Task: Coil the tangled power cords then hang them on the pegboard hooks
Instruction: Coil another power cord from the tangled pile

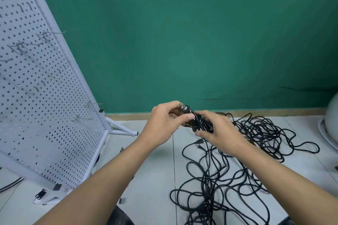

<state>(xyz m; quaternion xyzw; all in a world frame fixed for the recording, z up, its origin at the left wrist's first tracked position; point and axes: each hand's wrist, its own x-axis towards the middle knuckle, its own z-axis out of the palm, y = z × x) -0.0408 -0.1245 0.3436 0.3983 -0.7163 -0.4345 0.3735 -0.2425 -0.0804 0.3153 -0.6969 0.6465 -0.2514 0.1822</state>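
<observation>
Pinches the plug [185, 108] with the left hand [164, 122], grips the coiled bundle [201, 124] with the right hand [219, 131], above tangled cords [219, 179] on the floor [155, 170], near the pegboard [36, 97] and its hooks [53, 33].

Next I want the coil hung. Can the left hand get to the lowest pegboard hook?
Probably yes. The lowest hook juts from the pegboard on that hand's side, with open air between. But the left hand pinches the plug and the right hand grips the coil, so one must let go.
</observation>
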